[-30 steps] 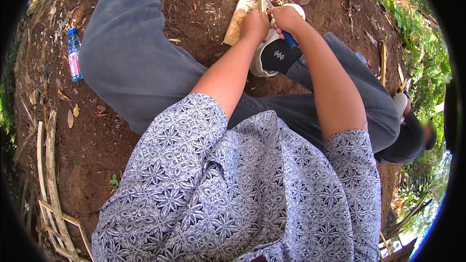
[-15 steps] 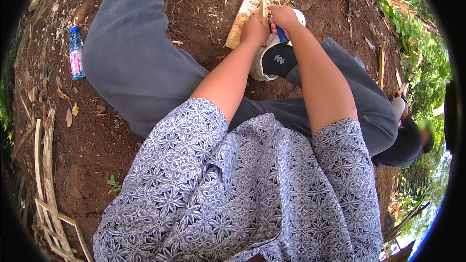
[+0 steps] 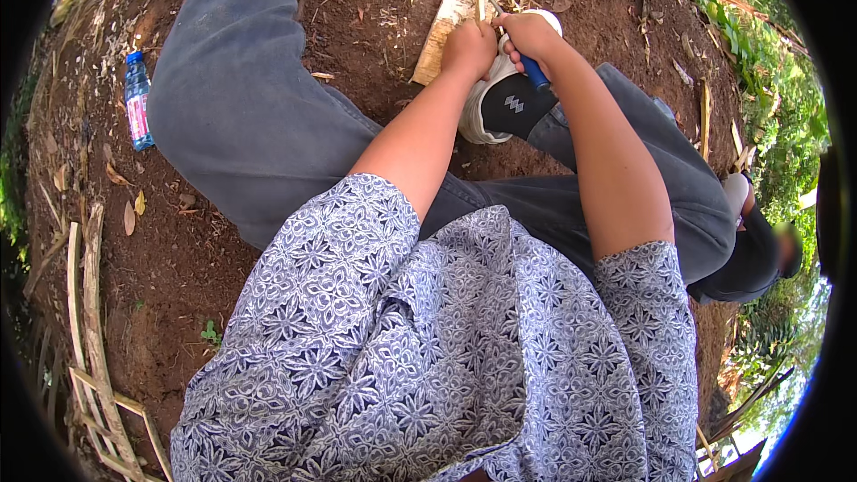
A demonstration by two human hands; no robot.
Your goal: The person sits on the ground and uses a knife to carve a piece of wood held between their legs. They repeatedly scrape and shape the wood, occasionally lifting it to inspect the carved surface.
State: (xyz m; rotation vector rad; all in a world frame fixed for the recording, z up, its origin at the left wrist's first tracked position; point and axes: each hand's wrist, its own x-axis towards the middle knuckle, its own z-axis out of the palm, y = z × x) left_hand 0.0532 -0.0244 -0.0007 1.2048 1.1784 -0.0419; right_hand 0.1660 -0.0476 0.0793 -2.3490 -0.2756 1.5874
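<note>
Currently, both hands work close together, just beyond the light shoe (image 3: 482, 120). Left hand (image 3: 470, 50): fingers curled closed around the lower part of a thin pale stick (image 3: 479, 9), whose free end points away from the body, over the wooden board (image 3: 436, 43). Right hand (image 3: 533, 38): fingers wrapped around a blue-handled tool (image 3: 536, 73) — handle butt protruding below the fist, narrow grey blade slanting up and left. Blade tip lies at or just beside the stick; cannot tell whether they touch. Exact finger placement on the stick is partly hidden by the left hand itself.

Board lies tilted in view on brown soil (image 3: 357, 45), left of the shoe. Surroundings: blue-capped bottle (image 3: 137, 103) beside the left trouser leg (image 3: 232, 80); wooden strips (image 3: 82, 303) at lower left; another person (image 3: 745, 259) in dark clothing at far right.
</note>
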